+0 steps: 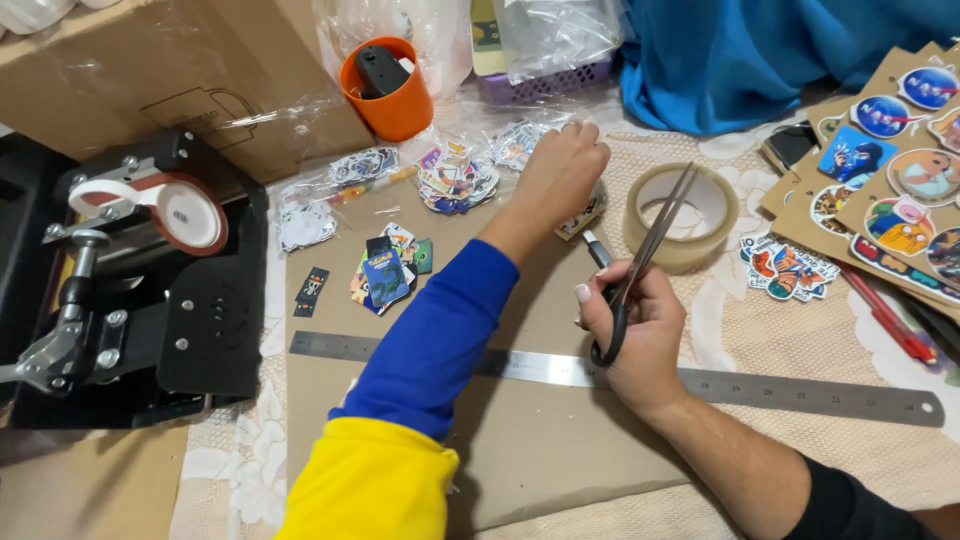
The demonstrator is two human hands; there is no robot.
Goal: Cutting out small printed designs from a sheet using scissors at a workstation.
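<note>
The left arm, in a blue and yellow sleeve, reaches far forward across the brown cardboard sheet (520,440). The left hand (560,170) is turned knuckles up, with its grip curled down onto a small sticker (583,217) near the tape roll (683,215); I cannot tell if it pinches it. The right hand (640,335) rests on the cardboard over the long flat metal ruler (800,390), its grip wrapped tight around the black handle of the scissors (645,255). The scissors are thin and shiny. Their blades are almost shut and point up and away, a little to the right, across the clear round tape roll. Small bright stickers lie in piles (455,180) just beside the left hand.
</note>
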